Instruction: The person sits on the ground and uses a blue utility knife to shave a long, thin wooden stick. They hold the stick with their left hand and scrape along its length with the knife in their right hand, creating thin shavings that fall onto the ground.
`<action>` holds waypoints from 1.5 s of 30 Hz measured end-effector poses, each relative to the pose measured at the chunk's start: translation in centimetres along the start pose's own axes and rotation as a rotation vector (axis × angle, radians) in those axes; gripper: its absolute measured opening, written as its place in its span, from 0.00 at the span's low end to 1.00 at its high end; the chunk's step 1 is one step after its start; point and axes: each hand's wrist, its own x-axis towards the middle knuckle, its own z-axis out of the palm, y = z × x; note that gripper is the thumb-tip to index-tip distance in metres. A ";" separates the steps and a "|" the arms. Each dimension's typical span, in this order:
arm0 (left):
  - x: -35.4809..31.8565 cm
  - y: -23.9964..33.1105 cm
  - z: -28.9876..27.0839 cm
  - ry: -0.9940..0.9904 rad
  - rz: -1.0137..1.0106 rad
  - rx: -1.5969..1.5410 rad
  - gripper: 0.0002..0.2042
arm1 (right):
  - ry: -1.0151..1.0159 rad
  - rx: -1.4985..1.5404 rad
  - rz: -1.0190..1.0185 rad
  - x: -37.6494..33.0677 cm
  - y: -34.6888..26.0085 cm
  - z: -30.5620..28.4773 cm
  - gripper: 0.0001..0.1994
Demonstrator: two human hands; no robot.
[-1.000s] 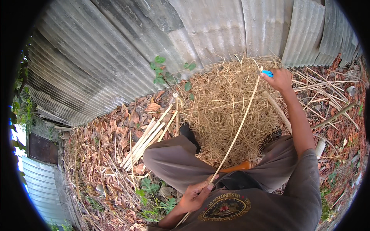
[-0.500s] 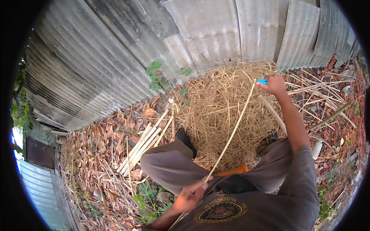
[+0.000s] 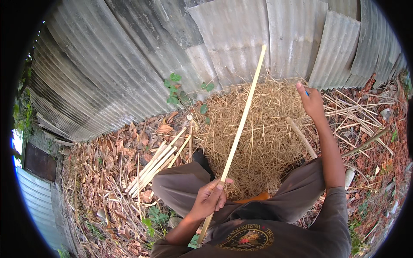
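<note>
My left hand (image 3: 208, 201) is closed around the lower part of a long pale bamboo strip (image 3: 241, 122). The strip slants up and away from my lap, its far end in front of the metal sheets. My right hand (image 3: 314, 103), farther off at the right, is closed on a small blue-handled tool (image 3: 307, 93); only a bit of blue shows and its working end is hidden. This hand is apart from the strip. Beneath both lies a heap of thin, curly straw-coloured shavings (image 3: 262, 116) between my bent legs.
Corrugated metal sheets (image 3: 232, 38) stand behind the heap. Left of my knee, several split bamboo strips (image 3: 155, 167) lie on dry leaves. More strips (image 3: 355, 109) are scattered at right, near a thick stick (image 3: 302, 136). An orange object (image 3: 254, 198) shows at my lap.
The strip has swung more upright and its far end is now away from the blue-handled tool. My left hand has risen slightly; my right hand has turned and shifted a little right.
</note>
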 end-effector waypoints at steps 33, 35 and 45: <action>2.9 0.7 4.1 -0.102 -0.236 -0.505 0.15 | 0.033 -0.139 -0.648 -7.0 -5.5 6.2 0.35; 2.8 0.5 3.8 -0.111 -0.233 -0.512 0.15 | 0.008 -0.081 -0.781 -9.1 -6.3 6.5 0.35; 0.0 -0.2 2.3 -0.255 -0.303 -0.477 0.15 | 0.109 -0.222 -0.589 -3.9 -3.0 5.5 0.37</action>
